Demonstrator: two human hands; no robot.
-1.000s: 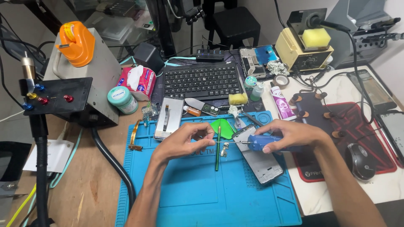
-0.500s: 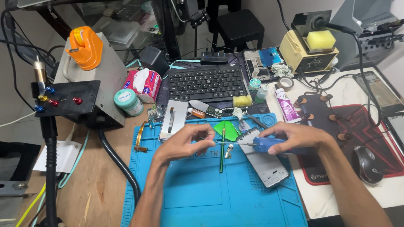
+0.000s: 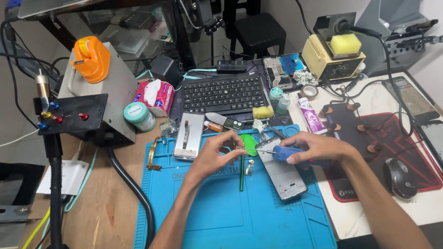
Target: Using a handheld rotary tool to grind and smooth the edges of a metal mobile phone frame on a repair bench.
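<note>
My right hand [image 3: 318, 147] grips a blue-handled screwdriver [image 3: 282, 153] with its metal tip pointing left over the top of an opened phone frame [image 3: 286, 173] on the blue repair mat [image 3: 230, 216]. My left hand [image 3: 214, 154] hovers over the mat with thumb and forefinger pinched together near the screwdriver tip; whether something tiny sits between them is too small to tell. A thin green tool [image 3: 241, 170] lies on the mat between my hands, beside a small metal part [image 3: 249, 167] and a green pick [image 3: 249, 143].
A phone back panel [image 3: 189, 136] lies at the mat's top left. Behind are a black keyboard [image 3: 224, 94], a yellow sponge [image 3: 263, 112], a tissue pack [image 3: 154, 97], a round jar [image 3: 138, 115], a soldering station [image 3: 339, 55], a grey machine [image 3: 97, 87], and a mouse [image 3: 399, 177] on the red-edged pad.
The view shifted slightly. My left hand closed in toward the screwdriver tip and pinched its fingers; my right hand stayed over the phone frame with the screwdriver.
</note>
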